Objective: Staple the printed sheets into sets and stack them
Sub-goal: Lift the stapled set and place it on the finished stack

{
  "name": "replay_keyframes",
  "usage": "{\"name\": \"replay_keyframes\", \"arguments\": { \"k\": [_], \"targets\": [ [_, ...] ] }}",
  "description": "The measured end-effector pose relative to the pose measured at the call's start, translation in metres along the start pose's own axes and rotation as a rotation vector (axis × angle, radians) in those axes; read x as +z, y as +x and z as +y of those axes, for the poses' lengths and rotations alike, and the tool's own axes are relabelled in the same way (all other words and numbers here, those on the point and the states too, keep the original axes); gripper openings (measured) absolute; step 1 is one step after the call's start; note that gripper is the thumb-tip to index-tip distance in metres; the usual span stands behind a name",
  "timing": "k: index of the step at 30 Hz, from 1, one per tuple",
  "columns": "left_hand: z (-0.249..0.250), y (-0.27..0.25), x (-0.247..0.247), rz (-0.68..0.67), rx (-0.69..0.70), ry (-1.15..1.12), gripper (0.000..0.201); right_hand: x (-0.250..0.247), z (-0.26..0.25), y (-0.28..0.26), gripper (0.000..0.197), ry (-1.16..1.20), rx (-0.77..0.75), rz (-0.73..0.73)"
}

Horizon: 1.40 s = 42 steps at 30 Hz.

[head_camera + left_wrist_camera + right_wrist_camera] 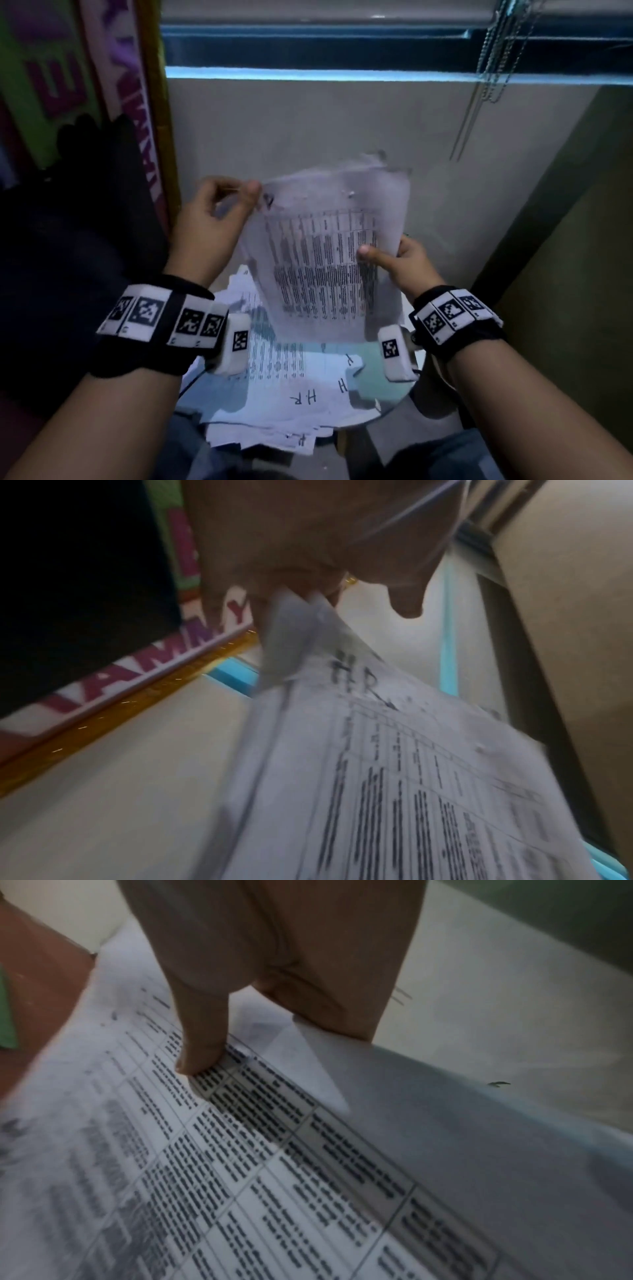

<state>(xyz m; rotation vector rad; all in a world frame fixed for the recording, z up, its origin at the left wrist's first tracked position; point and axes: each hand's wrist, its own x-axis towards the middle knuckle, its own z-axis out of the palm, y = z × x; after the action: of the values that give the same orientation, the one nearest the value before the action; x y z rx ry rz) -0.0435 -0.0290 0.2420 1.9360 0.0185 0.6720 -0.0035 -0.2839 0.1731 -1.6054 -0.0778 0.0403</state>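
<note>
Dim, bluish — motion-blurred wrist views

Head view looks down; wrist views close, along hands; all share printed sheets [325, 260].

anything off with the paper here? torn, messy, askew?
Yes. The held sheets, pinched by the left hand and right hand, have a ragged, torn-looking top edge. The loose pile below is fanned and skewed, overhanging the round table, not squared.
</note>
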Motion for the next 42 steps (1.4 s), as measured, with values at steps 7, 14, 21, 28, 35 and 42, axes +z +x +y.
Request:
{"name": "replay_keyframes", "arguments": {
  "k": [7, 14, 21, 28, 35, 42],
  "targets": [
    [-0.047, -0.027, 0.019, -0.239, -0.426, -0.201, 0.081, 0.009, -0.004, -0.015, 0.024, 0.114, -0.04, 0.043],
    [-0.055, -0.016, 0.038, -0.167, -0.55, -0.25, 0.107, 0.016, -0.008, -0.022, 0.023, 0.016, -0.072, -0.051],
    [-0.065, -0.018, 0.043, -0.338, -0.57, -0.286, 0.102, 0.002, 0.0, -0.021, 0.031, 0.046, -0.059, -0.056],
    [-0.065, -0.028, 0.055, -0.027, -0.279, -0.333, 0.014, 0.012, 0.019, -0.012, 0.028, 0.027, -0.15, 0.236],
    [-0.091, -0.051, 0.068, -0.194, -0.389, -0.132, 0.049, 0.027, 0.042, -0.017, 0.05, -0.218, -0.04, 0.184],
    [-0.113, -0.057, 0.082, -0.248, -0.471, 0.086, 0.034, 0.027, 0.047, -0.011, 0.068, -0.33, 0.057, 0.182]
  ]
}}
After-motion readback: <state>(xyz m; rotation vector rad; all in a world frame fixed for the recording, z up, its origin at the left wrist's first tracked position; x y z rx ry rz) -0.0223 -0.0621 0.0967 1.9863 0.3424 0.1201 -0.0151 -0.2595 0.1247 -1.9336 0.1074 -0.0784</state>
